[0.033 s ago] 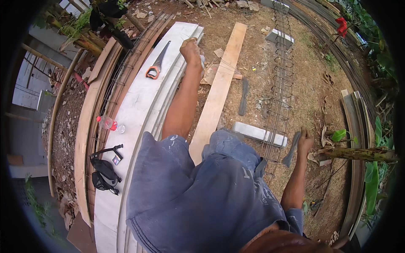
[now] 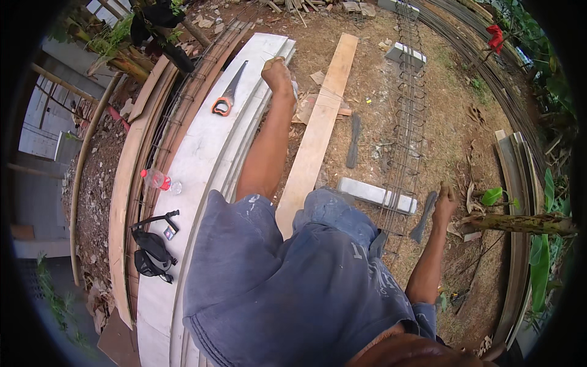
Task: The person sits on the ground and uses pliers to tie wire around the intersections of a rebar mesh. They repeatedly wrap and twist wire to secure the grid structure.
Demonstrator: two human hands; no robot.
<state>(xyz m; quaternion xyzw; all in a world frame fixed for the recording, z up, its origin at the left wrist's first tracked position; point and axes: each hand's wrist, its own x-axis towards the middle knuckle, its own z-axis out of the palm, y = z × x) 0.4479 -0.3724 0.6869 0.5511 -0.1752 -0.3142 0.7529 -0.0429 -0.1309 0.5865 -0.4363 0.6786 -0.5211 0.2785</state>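
Observation:
My left hand (image 2: 278, 74) is raised over the far right edge of a stack of long white boards (image 2: 202, 128), its fingers curled closed. What they hold, if anything, I cannot make out. A handsaw (image 2: 230, 92) with an orange and black handle lies on the top board, left of that hand. On my right, my right hand (image 2: 445, 205) is also closed, beside a bundle of dark thin wire (image 2: 423, 217). Whether anything is inside those fingers is hidden. Between my arms a long wooden plank (image 2: 318, 128) stretches away, with thin lines across it.
Right of the plank, a long steel rebar cage (image 2: 409, 110) rests over concrete blocks, the nearest a pale block (image 2: 377, 194). Another wire bundle (image 2: 353, 142) lies on the dirt. A bottle (image 2: 160, 180) and black strapped bag (image 2: 153, 248) sit on the left. A trunk (image 2: 520, 223) juts in at right.

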